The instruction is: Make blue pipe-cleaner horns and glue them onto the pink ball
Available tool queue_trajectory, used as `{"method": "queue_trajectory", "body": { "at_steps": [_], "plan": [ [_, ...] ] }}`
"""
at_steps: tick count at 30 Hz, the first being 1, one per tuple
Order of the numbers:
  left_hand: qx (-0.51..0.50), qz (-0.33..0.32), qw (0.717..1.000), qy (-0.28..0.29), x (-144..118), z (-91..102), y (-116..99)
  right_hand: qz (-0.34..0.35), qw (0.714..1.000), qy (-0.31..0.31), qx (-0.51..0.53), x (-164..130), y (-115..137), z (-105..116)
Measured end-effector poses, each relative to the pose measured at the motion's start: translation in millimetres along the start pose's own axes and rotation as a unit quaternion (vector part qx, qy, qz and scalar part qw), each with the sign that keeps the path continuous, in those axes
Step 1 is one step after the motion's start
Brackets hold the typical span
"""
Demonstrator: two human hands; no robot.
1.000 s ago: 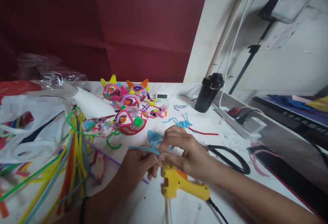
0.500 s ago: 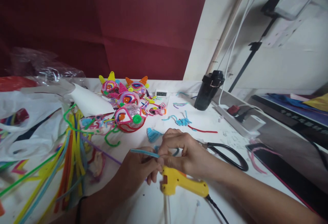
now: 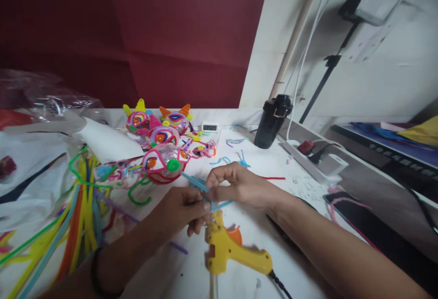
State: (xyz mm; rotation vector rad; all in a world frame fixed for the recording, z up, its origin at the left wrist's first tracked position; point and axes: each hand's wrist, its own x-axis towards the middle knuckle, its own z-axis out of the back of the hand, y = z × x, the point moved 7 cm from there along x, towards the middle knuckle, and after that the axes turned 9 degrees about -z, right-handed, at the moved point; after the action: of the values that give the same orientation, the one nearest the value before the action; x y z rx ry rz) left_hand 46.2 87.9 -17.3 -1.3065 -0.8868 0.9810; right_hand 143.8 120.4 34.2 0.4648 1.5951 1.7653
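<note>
My left hand (image 3: 179, 210) and my right hand (image 3: 239, 186) meet above the white table (image 3: 301, 185), both pinching a light blue pipe cleaner (image 3: 201, 189) that is bent between the fingertips. Just below the hands a yellow glue gun (image 3: 227, 249) lies on the table with its black cord running off to the lower right. Behind the hands sit several colourful round pipe-cleaner figures (image 3: 160, 159), some with yellow and orange ears.
A heap of loose pipe cleaners (image 3: 82, 198) in many colours lies at left, beside white plastic bags (image 3: 30, 162). A black bottle (image 3: 272, 121), a small digital clock (image 3: 210, 127) and a white power strip (image 3: 318, 162) stand at the back right. A dark red wall is behind.
The view has shifted to the right and up, so things sit further left. Both hands rose a little with the blue pipe cleaner, which now bends differently. My right arm hides the scissors.
</note>
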Motion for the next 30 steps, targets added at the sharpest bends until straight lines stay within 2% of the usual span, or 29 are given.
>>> {"method": "queue_trajectory", "body": {
  "at_steps": [4,10,23,30],
  "plan": [
    [0.007,-0.007,0.999,0.032,15,-4.1,-21,0.0,0.997,0.008,0.081,-1,2,17],
    [0.01,-0.041,0.998,0.043,28,-7.3,-41,0.025,0.992,-0.04,0.118,-9,11,36],
    [0.037,-0.046,0.998,0.033,30,1.4,-39,0.034,0.99,-0.128,0.046,-12,15,37],
    [0.05,-0.061,0.996,0.033,32,3.7,-31,0.031,0.986,-0.166,0.004,-12,15,39]
  ]
}}
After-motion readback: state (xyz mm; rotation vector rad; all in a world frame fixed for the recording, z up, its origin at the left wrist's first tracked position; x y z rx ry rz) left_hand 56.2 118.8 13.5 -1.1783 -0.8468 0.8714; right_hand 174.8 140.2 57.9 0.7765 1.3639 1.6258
